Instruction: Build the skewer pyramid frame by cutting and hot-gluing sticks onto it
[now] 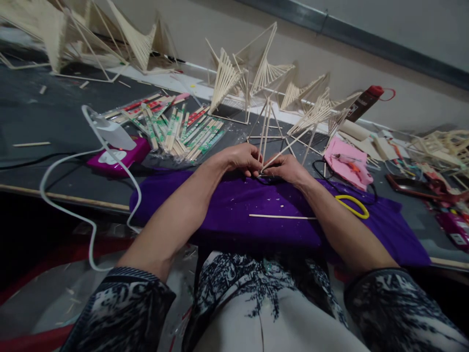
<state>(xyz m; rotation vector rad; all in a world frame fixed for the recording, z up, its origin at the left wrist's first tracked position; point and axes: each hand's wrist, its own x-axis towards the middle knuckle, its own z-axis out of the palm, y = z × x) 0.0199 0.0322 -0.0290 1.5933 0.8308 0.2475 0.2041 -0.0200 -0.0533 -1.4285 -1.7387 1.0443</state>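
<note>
My left hand (240,159) and my right hand (287,168) meet over a purple cloth (227,205), fingers pinched together at the base of a small frame of thin wooden sticks (271,134). The left fingers grip upright sticks; the right fingers pinch a slanted stick where it joins them. A loose stick (282,216) lies on the cloth below my hands.
Wrapped chopstick packs (176,129) lie at the left beside a magenta box (115,159) and a white charger with cable (110,132). Finished stick structures (252,78) line the wall. A pink glue gun (348,164), a yellow band (353,206) and clutter sit at the right.
</note>
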